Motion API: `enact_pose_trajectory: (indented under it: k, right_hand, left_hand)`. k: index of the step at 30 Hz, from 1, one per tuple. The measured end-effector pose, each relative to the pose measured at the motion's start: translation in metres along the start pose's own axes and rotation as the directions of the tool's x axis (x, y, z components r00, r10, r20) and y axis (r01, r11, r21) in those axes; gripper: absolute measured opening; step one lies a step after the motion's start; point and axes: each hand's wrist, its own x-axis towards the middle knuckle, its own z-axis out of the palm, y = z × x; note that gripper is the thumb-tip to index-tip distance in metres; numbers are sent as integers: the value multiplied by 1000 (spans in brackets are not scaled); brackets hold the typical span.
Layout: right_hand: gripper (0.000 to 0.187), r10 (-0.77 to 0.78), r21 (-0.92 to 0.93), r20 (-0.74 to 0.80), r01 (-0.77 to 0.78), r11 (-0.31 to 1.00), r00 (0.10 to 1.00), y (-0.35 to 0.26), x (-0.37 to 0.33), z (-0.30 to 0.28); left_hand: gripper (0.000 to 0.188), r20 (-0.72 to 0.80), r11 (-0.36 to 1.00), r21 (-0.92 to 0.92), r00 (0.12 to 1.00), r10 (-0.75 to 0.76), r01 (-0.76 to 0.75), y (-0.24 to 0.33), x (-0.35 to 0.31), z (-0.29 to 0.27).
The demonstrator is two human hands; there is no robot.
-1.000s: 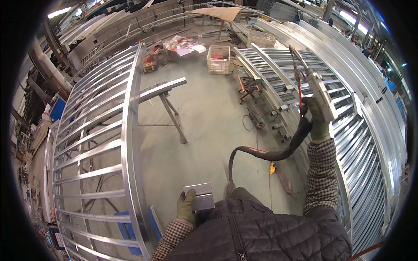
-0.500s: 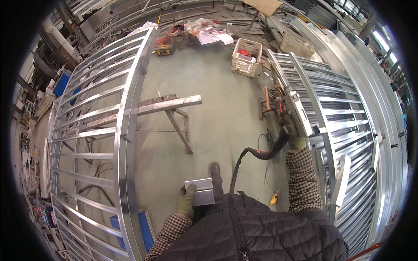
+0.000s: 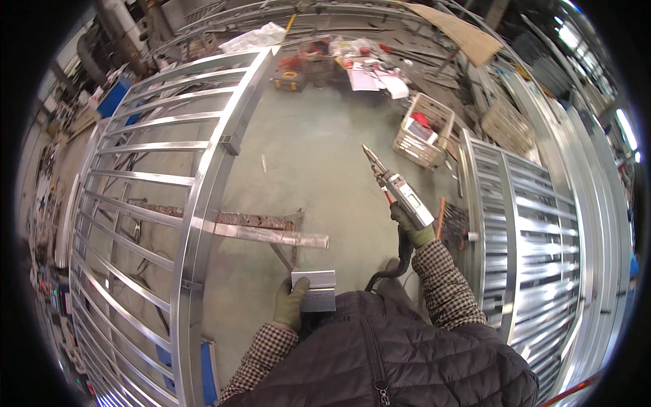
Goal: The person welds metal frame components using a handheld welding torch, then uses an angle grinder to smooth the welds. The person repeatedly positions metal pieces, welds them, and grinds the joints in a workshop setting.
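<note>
In my gloved right hand (image 3: 412, 224) is a silver welding gun (image 3: 405, 193) with a narrow nozzle. The nozzle points up and left over open floor, touching nothing. A thick black cable (image 3: 393, 271) runs from its grip down toward my body. My gloved left hand (image 3: 290, 302) is closed on the left edge of a short silver metal profile piece (image 3: 317, 290), thumb on top. That piece is held low in front of my vest, apart from the gun. A long ladder-like metal frame (image 3: 193, 230) stands to the left of my left hand.
A metal trestle (image 3: 285, 236) reaches out from under the left frame. On the right lie stacked slatted metal frames (image 3: 542, 230). Ahead are a plastic crate (image 3: 424, 129), a yellow-and-black toolbox (image 3: 289, 81) and papers (image 3: 380, 81). A wooden board (image 3: 454, 30) lies at the far right.
My right hand has swung the welding gun from beside the right frames leftward to over the floor. My view has turned left. The metal piece stays in my left hand.
</note>
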Motion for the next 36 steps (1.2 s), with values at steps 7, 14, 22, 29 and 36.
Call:
enact_pose_trajectory:
  k: [7, 14, 22, 29, 36]
  right_hand:
    - [68, 58, 130, 105, -72, 989, 993, 55, 171, -20]
    - [33, 247, 295, 144, -280, 914, 958, 33, 317, -45]
    - [35, 28, 234, 214, -79, 969, 976, 19, 454, -40]
    - [27, -53, 180, 139, 27, 983, 989, -12, 581, -4]
    - [23, -167, 229, 27, 157, 961, 986, -71, 734, 66]
  left_hand:
    - [57, -268, 979, -204, 962, -55, -1, 12, 51, 119]
    - [63, -414, 991, -134, 908, -61, 5, 47, 106, 228]
    - [56, -442, 967, -247, 895, -53, -65, 106, 193, 278]
    - [55, -399, 945, -291, 917, 21, -148, 170, 299, 258]
    - [57, -422, 959, -88, 882, 208, -268, 318, 437, 228]
